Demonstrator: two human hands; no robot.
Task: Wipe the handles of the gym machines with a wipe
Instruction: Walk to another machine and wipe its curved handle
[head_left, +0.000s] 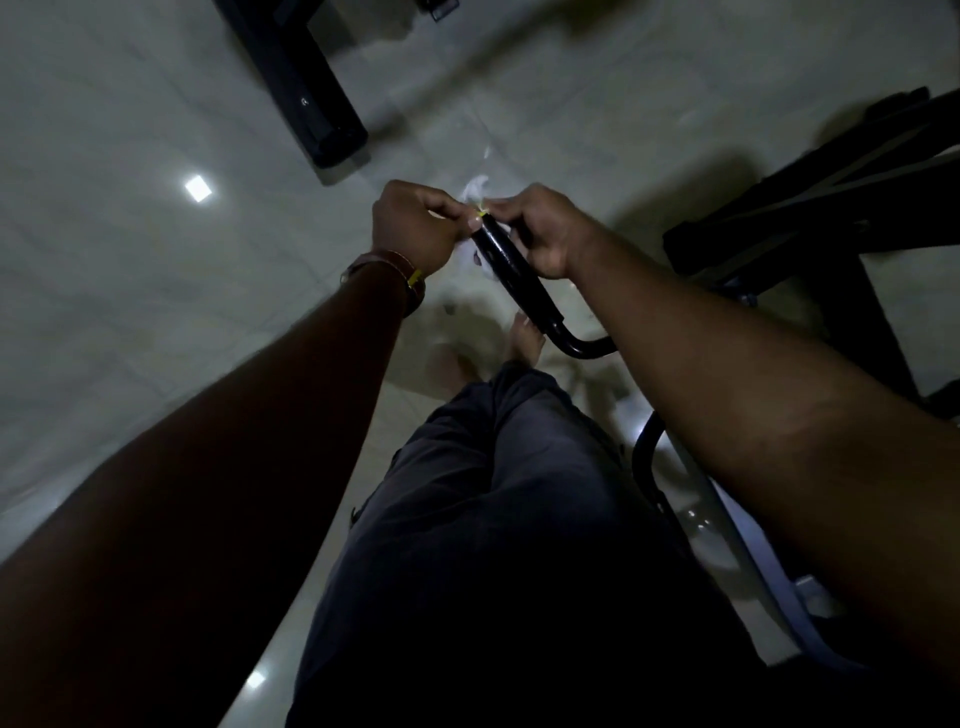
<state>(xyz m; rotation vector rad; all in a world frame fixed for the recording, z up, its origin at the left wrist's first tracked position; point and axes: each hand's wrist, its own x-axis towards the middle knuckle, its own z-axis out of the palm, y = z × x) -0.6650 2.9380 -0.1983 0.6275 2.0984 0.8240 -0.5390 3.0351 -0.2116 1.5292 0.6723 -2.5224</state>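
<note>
The person stands over a black foam-gripped handle (511, 270) of a gym machine, both hands meeting at its upper end. The left hand (415, 228) pinches a white wipe (475, 192) with curled fingers against the handle tip. The right hand (540, 234) curls around the same end from the other side, fingertips also nipping the wipe. A small yellow mark sits at the tip; its nature is unclear.

Recommended procedure, judged from this position: wrap the wipe fully around the grip, steady the bar with one hand, then draw downward toward the bend (571, 343), rotating to cover the underside.
</note>
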